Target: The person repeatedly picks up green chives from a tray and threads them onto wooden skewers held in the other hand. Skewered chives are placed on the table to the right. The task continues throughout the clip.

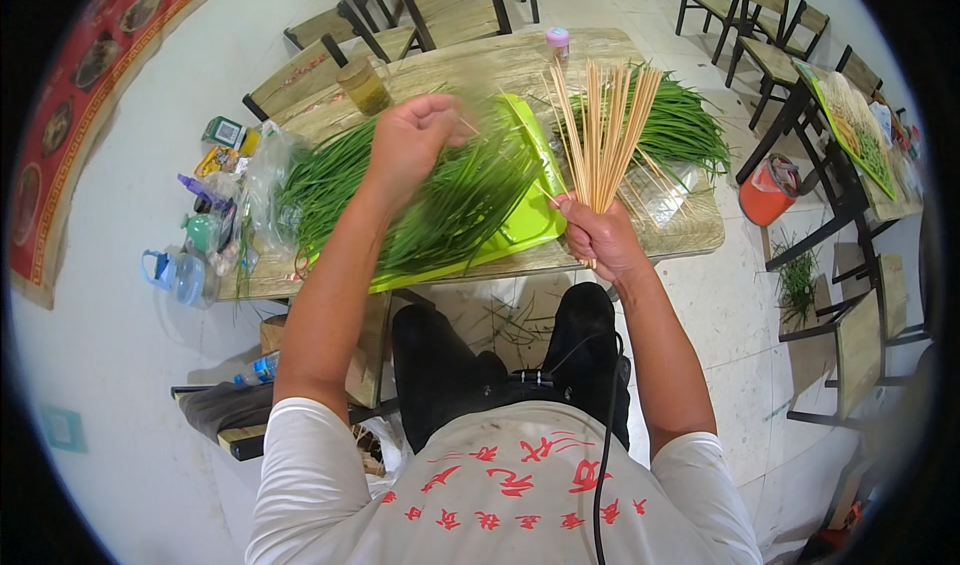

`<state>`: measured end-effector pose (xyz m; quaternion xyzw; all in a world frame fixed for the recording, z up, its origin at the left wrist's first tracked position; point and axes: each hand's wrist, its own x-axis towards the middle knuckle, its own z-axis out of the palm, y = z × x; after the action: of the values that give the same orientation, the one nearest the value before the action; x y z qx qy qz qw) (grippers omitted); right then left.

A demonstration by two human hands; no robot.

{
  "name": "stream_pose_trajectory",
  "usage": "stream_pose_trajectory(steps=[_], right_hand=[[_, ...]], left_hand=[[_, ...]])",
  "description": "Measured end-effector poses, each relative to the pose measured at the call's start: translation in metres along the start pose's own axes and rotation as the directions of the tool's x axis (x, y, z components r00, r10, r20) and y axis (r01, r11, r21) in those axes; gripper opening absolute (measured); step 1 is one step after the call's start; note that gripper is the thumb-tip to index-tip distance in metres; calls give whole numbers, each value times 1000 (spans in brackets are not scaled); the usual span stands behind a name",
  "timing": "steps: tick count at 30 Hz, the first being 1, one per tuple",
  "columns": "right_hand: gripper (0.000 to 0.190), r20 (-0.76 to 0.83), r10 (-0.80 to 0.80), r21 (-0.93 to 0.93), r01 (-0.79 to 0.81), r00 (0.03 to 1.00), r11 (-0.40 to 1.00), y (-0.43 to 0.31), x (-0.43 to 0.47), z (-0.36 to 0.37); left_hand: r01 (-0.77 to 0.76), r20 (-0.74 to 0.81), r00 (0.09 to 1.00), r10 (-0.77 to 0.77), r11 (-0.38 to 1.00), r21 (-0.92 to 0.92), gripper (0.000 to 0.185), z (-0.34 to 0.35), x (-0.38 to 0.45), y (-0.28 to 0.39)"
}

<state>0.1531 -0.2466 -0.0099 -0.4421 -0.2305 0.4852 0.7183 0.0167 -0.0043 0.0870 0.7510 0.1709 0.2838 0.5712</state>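
Note:
My right hand [600, 236] grips a thick bundle of bamboo skewers [604, 130], which fan out upward from the fist. A loose skewer pokes out sideways by the thumb. Above a heap of long green chives [450, 220], my left hand [420, 136] has its fingers pinched together, and a short length of thin skewer [469, 125] shows at their tips. Motion blurs the green leaves around that hand, so what else it touches is unclear. The chives lie across a bright green plastic tray [525, 224] and spread left of it. More chives [667, 119] lie behind the skewers at the right.
The wooden table [600, 47] also bears a jar of yellowish liquid [364, 89], a pink-lidded container [557, 40] and a clear plastic bag [271, 182]. A blue-handled water jug [184, 276] is at the left. Chairs [765, 55] and an orange bin [769, 190] stand at the right.

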Motion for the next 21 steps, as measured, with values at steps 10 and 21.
stream_pose_trajectory(steps=[10,21], right_hand=[[18,-5,-7,6,7,1000,1000,3,1,-1],[17,-14,2,12,-2,1000,1000,0,0,0]], left_hand=[[17,-7,1000,-17,997,-81,23,4,-3,1],[-53,-34,998,56,996,75,21,8,-2,-7]])
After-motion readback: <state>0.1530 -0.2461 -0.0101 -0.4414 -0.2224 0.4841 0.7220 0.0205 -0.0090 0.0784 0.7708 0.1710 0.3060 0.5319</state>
